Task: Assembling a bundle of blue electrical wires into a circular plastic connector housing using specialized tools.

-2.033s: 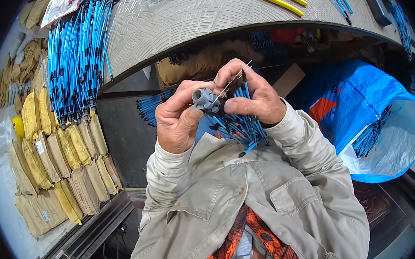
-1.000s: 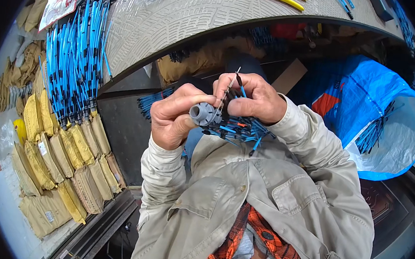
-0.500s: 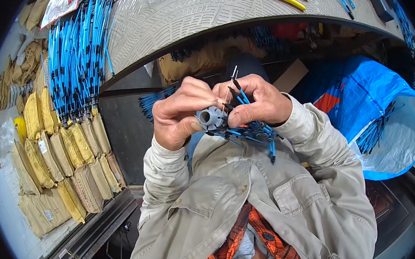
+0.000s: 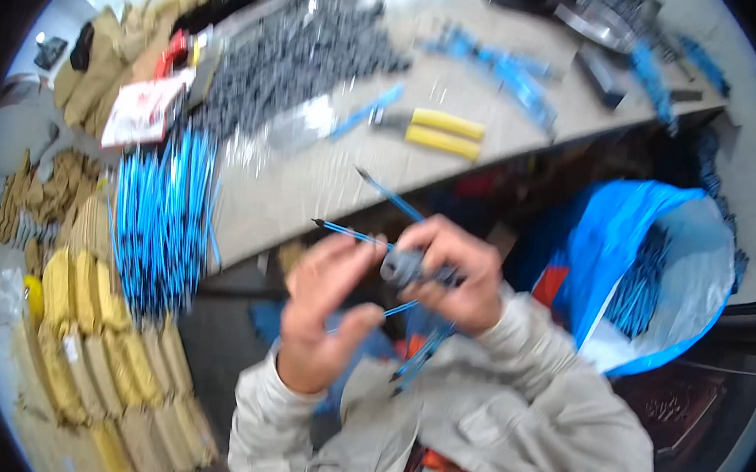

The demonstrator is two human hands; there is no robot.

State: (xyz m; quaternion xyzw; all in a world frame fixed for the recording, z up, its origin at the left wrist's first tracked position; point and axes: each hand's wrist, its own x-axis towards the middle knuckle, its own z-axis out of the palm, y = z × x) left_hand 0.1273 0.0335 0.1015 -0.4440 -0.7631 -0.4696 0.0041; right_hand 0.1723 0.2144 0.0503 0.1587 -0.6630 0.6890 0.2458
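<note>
My right hand (image 4: 465, 274) grips a grey, hollow cylindrical part (image 4: 404, 268) in front of my chest. Thin blue wires with black ends stick out around it: one blue wire (image 4: 349, 231) points left, another (image 4: 390, 194) slants up and away. A further bunch of wires (image 4: 421, 361) hangs below the hand. Just left of the part is my left hand (image 4: 323, 312), blurred, its thumb and fingers spread apart. No object shows in its grasp. Whether its fingertips touch the left-pointing wire is unclear.
The workbench (image 4: 273, 219) carries yellow-handled pliers (image 4: 444, 133), a heap of small grey pieces (image 4: 293, 70) and a dense row of blue wires (image 4: 161, 228) hanging over its edge. Brown and yellow packets (image 4: 112, 348) are stacked at left. At right stands a blue sack (image 4: 586, 239) holding more wires.
My left hand has come off the grey part and opened; my right still holds it. Blue wires now splay outward from it. The view has shifted, showing more of the bench.
</note>
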